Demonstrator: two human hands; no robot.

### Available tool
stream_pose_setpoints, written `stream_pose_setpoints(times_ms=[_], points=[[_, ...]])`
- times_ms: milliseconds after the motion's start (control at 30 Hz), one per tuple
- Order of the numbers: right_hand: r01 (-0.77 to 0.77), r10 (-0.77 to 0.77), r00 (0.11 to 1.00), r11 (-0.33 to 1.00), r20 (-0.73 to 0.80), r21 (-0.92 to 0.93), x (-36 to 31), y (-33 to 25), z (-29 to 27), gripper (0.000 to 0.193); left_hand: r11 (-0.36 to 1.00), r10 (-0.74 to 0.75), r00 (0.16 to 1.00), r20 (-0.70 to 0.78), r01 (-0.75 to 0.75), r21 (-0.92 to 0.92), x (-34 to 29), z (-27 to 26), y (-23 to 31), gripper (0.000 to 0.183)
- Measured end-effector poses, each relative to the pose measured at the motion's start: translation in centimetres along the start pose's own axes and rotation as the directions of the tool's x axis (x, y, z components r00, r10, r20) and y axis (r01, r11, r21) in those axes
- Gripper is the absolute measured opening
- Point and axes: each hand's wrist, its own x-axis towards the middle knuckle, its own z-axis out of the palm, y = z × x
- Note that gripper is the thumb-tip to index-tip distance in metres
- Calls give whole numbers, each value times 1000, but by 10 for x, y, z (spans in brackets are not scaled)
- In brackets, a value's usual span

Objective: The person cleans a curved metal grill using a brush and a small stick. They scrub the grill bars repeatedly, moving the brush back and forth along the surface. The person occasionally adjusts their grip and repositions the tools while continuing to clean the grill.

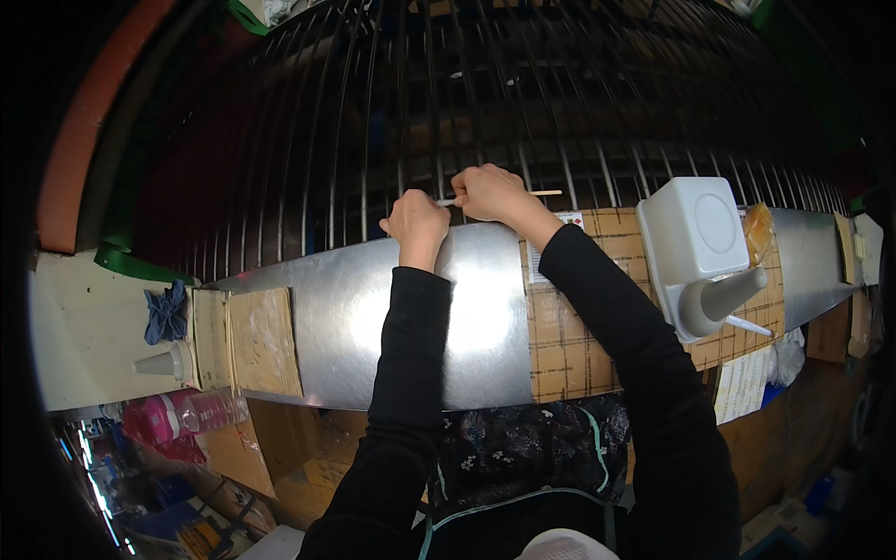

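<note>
Both my arms in black sleeves reach across a metal work surface (pixel 373 303) to its far edge. My left hand (pixel 417 221) is closed there, its fingers curled over by the metal rods (pixel 336 187); what it grips is mostly hidden. Just right of it and slightly farther, my right hand (pixel 490 194) is closed around a thin pale stick (pixel 546 192), whose end sticks out to the right. A small whitish piece (pixel 447 202) shows between the two hands; I cannot tell what it belongs to.
Right of my arms, brown cardboard (pixel 569 341) covers the surface, with a white square container (pixel 695 229) and a grey cone (pixel 733 296) on a white tray (pixel 653 247). At left lie cardboard sheets (pixel 264 341), a dark blue cloth (pixel 166 311) and a clear plastic bottle (pixel 213 411).
</note>
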Motion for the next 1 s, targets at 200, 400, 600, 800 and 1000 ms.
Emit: stream_pose_setpoints(times_ms=[200, 400, 600, 800, 1000], points=[[-17, 14, 996, 999, -88, -37, -1, -3, 7, 17, 1000, -5, 1000, 11, 5, 20, 2, -1, -1, 9], [-23, 24, 999, 999, -38, 23, 0, -3, 6, 14, 999, -33, 997, 73, 30, 35, 4, -6, -1, 13], [8, -6, 997, 1000, 79, -17, 2, -1, 4, 15, 988, -100, 980, 170, 78, 133, 7, -14, -1, 25], [-152, 270, 764, 958, -586, 244, 14, 28, -25, 20, 991, -128, 969, 213, 118, 58, 4, -21, 2, 25], [-20, 310, 700, 909, -643, 415, 22, 59, -31, 20, 985, -166, 983, 84, 162, 51, 7, -20, 3, 26]])
